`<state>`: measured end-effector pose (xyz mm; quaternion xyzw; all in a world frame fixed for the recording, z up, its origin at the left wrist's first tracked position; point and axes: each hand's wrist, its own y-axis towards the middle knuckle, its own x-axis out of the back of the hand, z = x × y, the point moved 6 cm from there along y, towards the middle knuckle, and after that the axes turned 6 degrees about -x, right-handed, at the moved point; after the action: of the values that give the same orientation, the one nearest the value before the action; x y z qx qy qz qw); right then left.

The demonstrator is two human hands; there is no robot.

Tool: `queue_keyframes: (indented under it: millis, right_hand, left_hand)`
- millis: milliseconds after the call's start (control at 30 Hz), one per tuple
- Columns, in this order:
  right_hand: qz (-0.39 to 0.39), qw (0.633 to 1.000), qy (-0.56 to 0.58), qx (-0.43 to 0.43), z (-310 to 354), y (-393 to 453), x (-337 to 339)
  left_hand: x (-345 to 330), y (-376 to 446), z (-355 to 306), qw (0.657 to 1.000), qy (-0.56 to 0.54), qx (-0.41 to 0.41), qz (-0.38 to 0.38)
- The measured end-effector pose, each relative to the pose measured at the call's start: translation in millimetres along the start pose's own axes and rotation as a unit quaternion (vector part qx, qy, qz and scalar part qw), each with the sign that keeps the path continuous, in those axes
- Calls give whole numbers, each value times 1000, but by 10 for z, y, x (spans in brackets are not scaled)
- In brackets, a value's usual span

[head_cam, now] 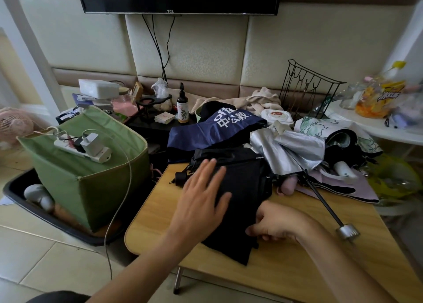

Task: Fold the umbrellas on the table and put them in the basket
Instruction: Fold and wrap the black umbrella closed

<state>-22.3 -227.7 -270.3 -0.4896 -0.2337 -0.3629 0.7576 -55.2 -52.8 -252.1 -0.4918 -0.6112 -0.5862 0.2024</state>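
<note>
Near the front edge of the desk [286, 277]: right hand [277, 225] pinching the black umbrella [238, 202] fabric, left hand [203, 195] flat and wide, pressing it smooth. Folding step, not finished. Next: roll the cloth tight, fasten the strap. Behind, at the far edge: silver umbrella [295, 151], blue umbrella [215, 128]. Beyond the left edge, green basket [91, 183].

The black umbrella [240, 188] is matt cloth on a smooth, satiny wood-grain table [297, 268], the silver umbrella [295, 151] shiny foil-like fabric (its shaft dark metal, its handle brushed metal), the green basket [91, 183] soft matt cloth.
</note>
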Motion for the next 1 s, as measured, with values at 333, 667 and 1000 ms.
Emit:
queue_keyframes:
  millis: [333, 667, 1000]
  right_hand:
    - [-204, 973, -96, -47, 171, -78, 449]
    - [-216, 957, 59, 183, 511, 443, 728]
    - [-204, 912, 344, 88, 367, 571, 810]
  left_hand:
    - [-585, -271, 20, 986, 75, -30, 148]
    - [-606, -278, 11, 983, 48, -25, 175]
    - [-616, -279, 30, 989, 30, -29, 142]
